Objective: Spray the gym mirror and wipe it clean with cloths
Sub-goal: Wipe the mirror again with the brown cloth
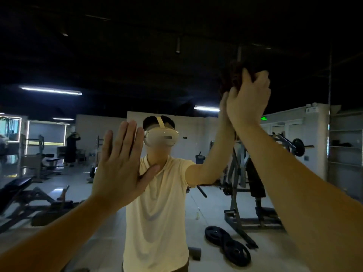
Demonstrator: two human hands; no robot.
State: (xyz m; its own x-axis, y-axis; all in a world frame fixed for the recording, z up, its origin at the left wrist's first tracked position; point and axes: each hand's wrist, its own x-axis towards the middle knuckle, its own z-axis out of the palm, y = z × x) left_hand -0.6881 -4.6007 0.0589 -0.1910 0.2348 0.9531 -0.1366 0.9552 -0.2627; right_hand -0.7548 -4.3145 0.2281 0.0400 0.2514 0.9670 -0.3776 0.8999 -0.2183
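Note:
The gym mirror [176, 79] fills the whole view and reflects me in a pale shirt with a headset. My right hand [248, 99] is raised high at the upper right and grips a dark brown cloth [232, 75] bunched against the glass. My left hand [119, 165] lies flat with straight fingers spread, palm toward the mirror at mid-left, and holds nothing. No spray bottle shows in either hand.
The reflection shows a dim gym: a bench [17, 191] at the left, a plate-loaded machine [255, 173] at the right, weight plates [227, 244] on the floor, a small bottle [198, 213] standing on the floor, and another person [71, 148] far back.

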